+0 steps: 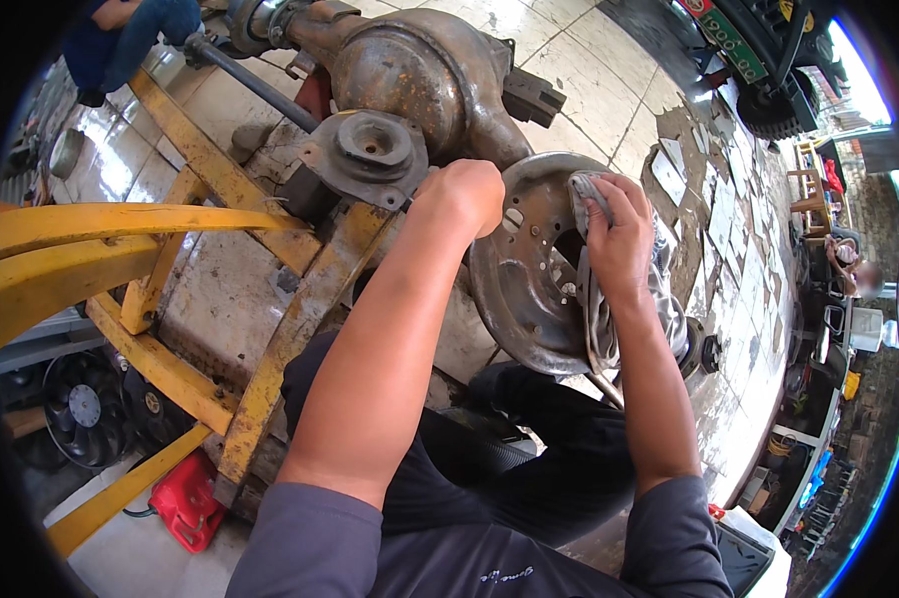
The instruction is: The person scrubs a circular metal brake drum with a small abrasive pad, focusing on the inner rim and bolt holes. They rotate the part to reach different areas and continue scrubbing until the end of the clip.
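Observation:
A round metal brake backing plate (524, 289), with several holes and stains, stands tilted at the end of a large rusty axle housing (399, 75). My right hand (624, 234) is closed on a grey rag (587, 194) and presses it to the plate's upper right face. More of the cloth hangs down over the plate's right side. Beside the plate's upper left rim, my left hand (459, 194) is curled closed. Its fingertips are turned away, so what they grip is hidden. A dark metal mount with a round cup (370, 145) sits just left of that hand.
A yellow steel frame (260, 239) fills the left side. Beneath it are a red jerrycan (188, 503) and a black fan (79, 409). Another person's arm (150, 40) shows at top left. Broken tiles (718, 199) lie right of the plate, with a vehicle (758, 60) beyond.

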A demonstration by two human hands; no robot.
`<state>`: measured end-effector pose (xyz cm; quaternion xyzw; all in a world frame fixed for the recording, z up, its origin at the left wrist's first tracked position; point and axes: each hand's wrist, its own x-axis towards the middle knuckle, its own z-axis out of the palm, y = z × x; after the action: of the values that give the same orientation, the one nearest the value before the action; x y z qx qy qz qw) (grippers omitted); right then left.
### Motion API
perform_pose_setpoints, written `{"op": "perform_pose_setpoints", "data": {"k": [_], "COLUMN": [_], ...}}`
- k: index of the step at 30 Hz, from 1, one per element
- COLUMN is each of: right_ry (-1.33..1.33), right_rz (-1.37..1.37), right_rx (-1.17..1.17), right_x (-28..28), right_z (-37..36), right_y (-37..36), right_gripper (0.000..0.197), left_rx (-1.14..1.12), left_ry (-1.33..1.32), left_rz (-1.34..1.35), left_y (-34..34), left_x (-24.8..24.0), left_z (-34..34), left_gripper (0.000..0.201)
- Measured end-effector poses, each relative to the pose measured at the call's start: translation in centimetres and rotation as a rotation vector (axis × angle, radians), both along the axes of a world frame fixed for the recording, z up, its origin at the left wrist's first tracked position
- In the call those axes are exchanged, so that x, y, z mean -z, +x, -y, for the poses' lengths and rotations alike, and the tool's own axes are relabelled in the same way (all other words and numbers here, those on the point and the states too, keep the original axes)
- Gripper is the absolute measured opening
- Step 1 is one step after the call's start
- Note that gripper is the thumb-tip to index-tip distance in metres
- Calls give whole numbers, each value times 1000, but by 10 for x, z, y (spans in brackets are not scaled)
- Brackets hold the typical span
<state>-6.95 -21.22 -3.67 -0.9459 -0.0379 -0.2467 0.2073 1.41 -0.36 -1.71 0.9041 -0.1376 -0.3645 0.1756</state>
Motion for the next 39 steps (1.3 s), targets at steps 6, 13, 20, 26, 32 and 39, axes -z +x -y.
{"op": "perform_pose_setpoints", "data": {"k": [6,13,20,26,32,39], "right_ry": [-442,-265,-242,-445,-290,-184], "right_rz": [-57,-58,-128,-7,-36,-222], "right_rx": [12,-92,-254,72,58,-332], "right_x": [27,38,0,6,48,19], "right_z": [-28,-59,-29,-18,-25,-39], "right_y": [5,6,-18,9,-1,-29], "right_gripper": [24,22,31,26,25,29], "left_rx": [21,59,46,51,14,60], "left_ry": [-45,-68,12,4,-15,10], "left_rz": [14,6,-70,-47,-84,-56], "left_y": [-4,-4,5,2,-2,5], "left_x": [0,-1,11,6,-6,10], "left_z": [-3,-7,-6,-5,-4,-5], "left_gripper": [26,31,39,38,35,42]}}
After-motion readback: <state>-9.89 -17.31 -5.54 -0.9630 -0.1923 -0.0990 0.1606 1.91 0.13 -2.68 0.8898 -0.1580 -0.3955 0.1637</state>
